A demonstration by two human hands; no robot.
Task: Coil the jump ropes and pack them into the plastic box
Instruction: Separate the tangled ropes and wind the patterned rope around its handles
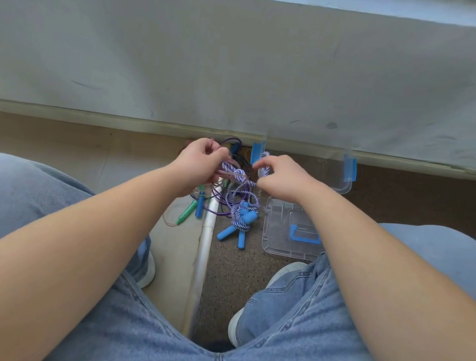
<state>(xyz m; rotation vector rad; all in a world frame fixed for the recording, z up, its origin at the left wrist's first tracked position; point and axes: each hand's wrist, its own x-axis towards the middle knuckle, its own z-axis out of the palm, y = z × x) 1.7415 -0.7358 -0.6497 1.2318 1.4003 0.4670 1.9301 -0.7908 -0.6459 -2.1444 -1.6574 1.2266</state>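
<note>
Plastic box [346, 190] open on the floor far right, lid [277, 242] nearer, rope pile [213, 199] just left; left hand [200, 163] and right hand [279, 175], fingers pinched on the braided purple-white rope [233, 173] above the pile; risk: its dangling blue handles [248, 218] snag neighbouring ropes, dragging the tangle into the coil.

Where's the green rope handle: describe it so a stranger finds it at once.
Start at the white strip on the floor between the person's feet. Just left of it, below the left hand, lies the green handle. Unlike the blue handles nearby, it is green and pointed.
</note>
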